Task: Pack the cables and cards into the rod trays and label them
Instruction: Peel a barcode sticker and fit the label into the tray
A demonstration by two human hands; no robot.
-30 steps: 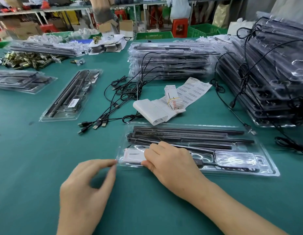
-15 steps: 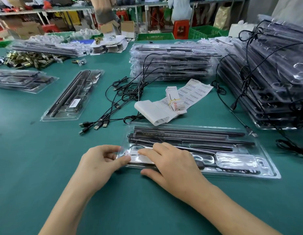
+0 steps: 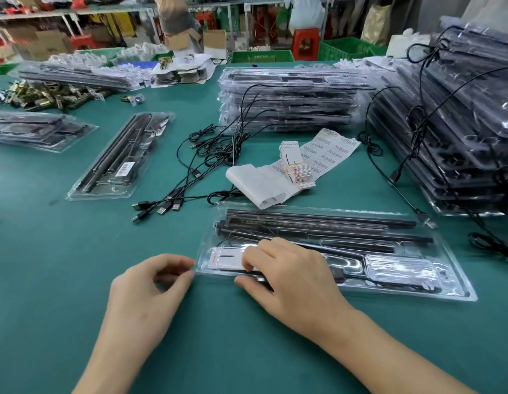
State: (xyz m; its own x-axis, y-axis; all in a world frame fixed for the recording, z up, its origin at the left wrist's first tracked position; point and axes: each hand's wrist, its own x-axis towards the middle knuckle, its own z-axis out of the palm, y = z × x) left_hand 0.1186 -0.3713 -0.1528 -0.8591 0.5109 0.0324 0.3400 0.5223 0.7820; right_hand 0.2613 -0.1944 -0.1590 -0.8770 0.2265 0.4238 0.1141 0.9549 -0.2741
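Observation:
A clear rod tray (image 3: pixel 457 291) with black rods lies on the green table in front of me. A white card (image 3: pixel 225 258) sits in its left pocket, with a black cable beside it. My right hand (image 3: pixel 292 277) rests on the tray, its fingertips pressing on the card and its thumb at the tray's front rim. My left hand (image 3: pixel 146 294) is just left of the tray, thumb and forefinger pinching its left rim. Loose USB cables (image 3: pixel 167 206), a banded bundle of cards (image 3: pixel 299 172) and a barcode label sheet (image 3: pixel 329 150) lie behind the tray.
Stacks of packed trays stand at the middle back (image 3: pixel 289 100) and along the right (image 3: pixel 460 137), with cables draped over them. A labelled tray (image 3: pixel 116 160) and more trays (image 3: pixel 34 132) lie to the left. Brass hardware (image 3: pixel 42 95) is piled far left.
My left hand came onto the tray's left end, then drew back to its left rim. My right hand stayed on the card and slid slightly right, so more of the card shows.

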